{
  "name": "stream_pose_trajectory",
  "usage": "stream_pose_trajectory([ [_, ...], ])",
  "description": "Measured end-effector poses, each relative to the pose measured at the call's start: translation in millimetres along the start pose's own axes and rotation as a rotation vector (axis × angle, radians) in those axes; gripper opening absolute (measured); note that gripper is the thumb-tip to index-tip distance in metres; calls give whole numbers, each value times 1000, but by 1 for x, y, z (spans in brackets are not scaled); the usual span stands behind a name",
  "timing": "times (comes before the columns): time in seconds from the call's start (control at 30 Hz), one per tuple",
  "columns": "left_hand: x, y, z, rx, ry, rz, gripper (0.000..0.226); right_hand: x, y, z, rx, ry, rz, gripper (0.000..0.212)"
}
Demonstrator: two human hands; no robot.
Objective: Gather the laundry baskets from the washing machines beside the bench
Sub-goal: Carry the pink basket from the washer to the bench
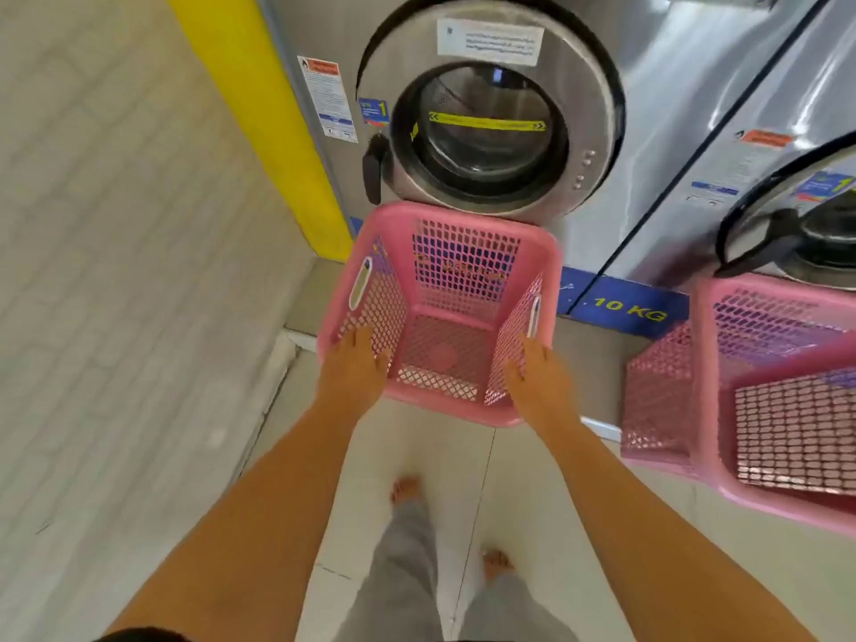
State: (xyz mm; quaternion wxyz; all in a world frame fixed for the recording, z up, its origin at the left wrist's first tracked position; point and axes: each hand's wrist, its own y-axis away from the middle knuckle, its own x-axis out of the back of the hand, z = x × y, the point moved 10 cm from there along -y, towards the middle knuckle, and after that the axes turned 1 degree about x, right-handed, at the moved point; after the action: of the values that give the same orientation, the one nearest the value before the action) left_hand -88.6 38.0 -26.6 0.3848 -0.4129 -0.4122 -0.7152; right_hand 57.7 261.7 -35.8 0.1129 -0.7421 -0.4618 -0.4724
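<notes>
Both hands grip one pink laundry basket (440, 308) by its near rim, in front of the closed round door of a steel washing machine (486, 132); the left hand (354, 368) is curled over the near left corner with its fingers lying on the inside of the mesh wall, and the right hand (539, 375) is curled over the near right corner in the same way, thumb inside the basket; the basket is empty, tilted with its open mouth toward the camera, its far rim just below the machine's door; whether its base touches the raised ledge under the machine cannot be told; slotted handles show in its left and right walls; to the right, a second pink basket (787, 410) stands in front of a second washing machine (796, 215), cut off by the frame edge, and seems to be two baskets nested, though blur makes that uncertain; a blue strip (625, 303) along the foot of the machines reads "10 KG"; a yellow pillar (259, 118) rises at the left of the first machine, with a pale tiled wall beyond it; below, on the pale floor (532, 479), the person's bare feet and grey trouser legs are visible.
</notes>
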Motion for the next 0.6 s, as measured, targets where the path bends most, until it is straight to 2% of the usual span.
stream_pose_trajectory([
  [0.1, -5, -39, -15, 13, 16, 11, 45, -6, -21, 18, -122, -51, 92, 41],
  [0.27, -19, -91, -27, 11, 8, 12, 49, -23, -52, 50, -273, -27, 139, 42],
  [0.4, -30, -122, -35, -35, -57, 68, 54, -38, -77, 67, -311, 5, 147, 56],
  [0.6, -48, -155, -59, 35, -49, 96, 66, -47, -107, 82, -290, 67, 175, 68],
])
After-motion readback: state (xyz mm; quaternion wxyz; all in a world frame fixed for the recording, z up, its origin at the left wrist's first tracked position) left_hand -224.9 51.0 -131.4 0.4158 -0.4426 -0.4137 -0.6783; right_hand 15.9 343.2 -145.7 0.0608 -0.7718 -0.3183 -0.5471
